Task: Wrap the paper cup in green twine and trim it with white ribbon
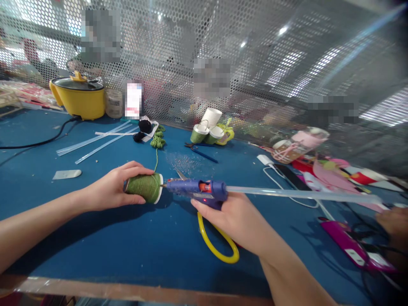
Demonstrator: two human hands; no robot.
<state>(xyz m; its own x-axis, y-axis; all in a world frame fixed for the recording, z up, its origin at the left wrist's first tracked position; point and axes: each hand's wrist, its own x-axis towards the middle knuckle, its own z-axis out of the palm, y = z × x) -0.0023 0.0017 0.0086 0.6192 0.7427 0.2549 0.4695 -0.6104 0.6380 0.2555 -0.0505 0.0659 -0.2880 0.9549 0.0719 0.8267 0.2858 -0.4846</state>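
Note:
My left hand is wrapped round a small cup covered in green yarn, held on its side just above the blue table. A strand of green yarn runs from it to a loose bundle farther back. My right hand grips a blue glue gun, whose nozzle touches the white rim of the cup. A long clear glue stick sticks out of the gun's back to the right. A yellow cord loops below my right hand.
A yellow electric pot and a jar stand at the back left, near loose glue sticks. Finished yarn cups, scissors and a charger lie mid-table. Pink craft pieces clutter the right, where another person's hand shows. Perforated metal screen behind.

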